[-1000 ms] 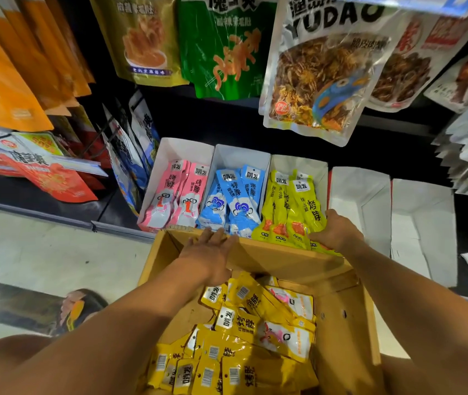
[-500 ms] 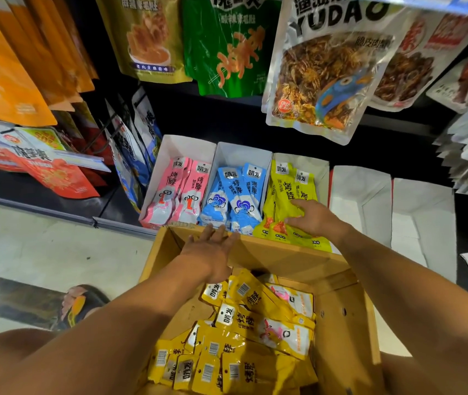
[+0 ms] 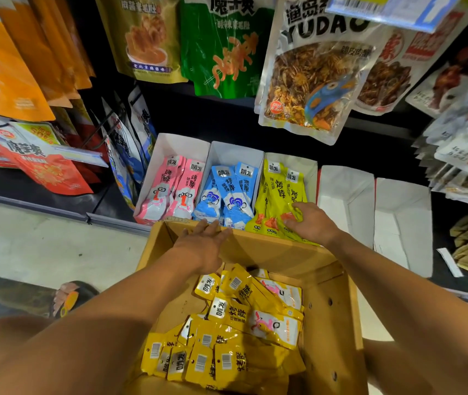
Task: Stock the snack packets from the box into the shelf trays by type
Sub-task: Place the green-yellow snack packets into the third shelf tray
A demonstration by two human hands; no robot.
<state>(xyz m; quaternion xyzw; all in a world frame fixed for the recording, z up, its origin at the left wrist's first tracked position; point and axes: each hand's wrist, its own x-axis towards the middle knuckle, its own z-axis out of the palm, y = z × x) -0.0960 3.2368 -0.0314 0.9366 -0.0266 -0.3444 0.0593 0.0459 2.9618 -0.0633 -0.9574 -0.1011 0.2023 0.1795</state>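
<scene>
Many yellow packets [image 3: 227, 337] heaped loose in box [image 3: 329, 323], mostly toward its near-left corner, a few printed side up at centre. Left hand [image 3: 203, 243] laid on far rim of box, fingers straight and together, gripping nothing. Right hand [image 3: 314, 223] just past far-right corner of box, down on tray packets [image 3: 278, 189]; fingers curled over their lower ends, thumb spread above. Along front edge of shelf [image 3: 118, 222], white trays side by side: pink tray [image 3: 175, 145], blue tray [image 3: 237, 152], yellow tray [image 3: 309, 169], then two more trays [image 3: 347, 189] toward right end. Pink packets [image 3: 170, 183] and blue packets [image 3: 227, 192] leaning back, each colour in own tray. Large hanging bags [image 3: 312, 81] overhead at shelf rear.
</scene>
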